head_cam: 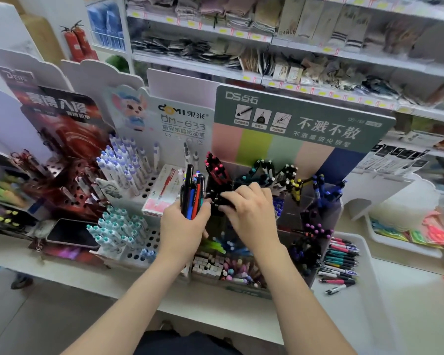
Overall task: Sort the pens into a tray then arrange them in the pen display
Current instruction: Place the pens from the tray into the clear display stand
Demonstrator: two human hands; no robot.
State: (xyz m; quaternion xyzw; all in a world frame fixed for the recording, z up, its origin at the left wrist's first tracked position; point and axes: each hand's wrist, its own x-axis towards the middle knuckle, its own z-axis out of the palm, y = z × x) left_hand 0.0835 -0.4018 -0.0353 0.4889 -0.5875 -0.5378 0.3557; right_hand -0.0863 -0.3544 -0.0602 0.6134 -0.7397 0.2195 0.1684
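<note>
The card (pixel 182 116) at left reads "DOMI DM-633". Beside it, the left hand (pixel 183 222) grips an upright bundle of pens (pixel 192 193), fingers wrapped tight; a slackened hold would spill them into the display (pixel 287 213). The right hand (pixel 250 210), fingers curled, seems to pinch black pens (pixel 215 194) in a slot, though blur hides the contact. The green header (pixel 300 119) reads "DS". Loose pens (pixel 340 262) lie in the tray (pixel 367 254).
</note>
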